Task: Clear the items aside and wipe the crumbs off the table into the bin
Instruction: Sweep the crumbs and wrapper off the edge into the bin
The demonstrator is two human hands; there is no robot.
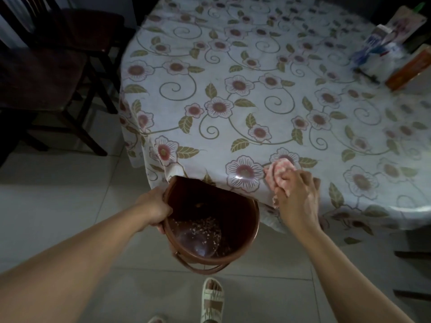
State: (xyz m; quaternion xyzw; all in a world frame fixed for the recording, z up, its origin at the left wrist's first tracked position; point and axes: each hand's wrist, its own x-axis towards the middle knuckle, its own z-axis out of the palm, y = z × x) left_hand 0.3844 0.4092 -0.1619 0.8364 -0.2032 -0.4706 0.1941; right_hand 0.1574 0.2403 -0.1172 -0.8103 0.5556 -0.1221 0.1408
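A brown round bin (235,241) hangs just below the near edge of the table (233,73), which wears a flowered cloth. My left hand (155,209) grips the bin's left rim and holds it against the table's edge. Pale crumbs (203,226) lie scattered on the bin's bottom. My right hand (297,197) is closed on a bunched pink cloth (278,170), pressed on the tablecloth at the near edge, just right of the bin.
Several packets and an orange box (408,66) sit pushed to the table's far right corner. Dark wooden chairs (46,73) stand to the left on the tiled floor. My sandalled foot (212,299) is below the bin.
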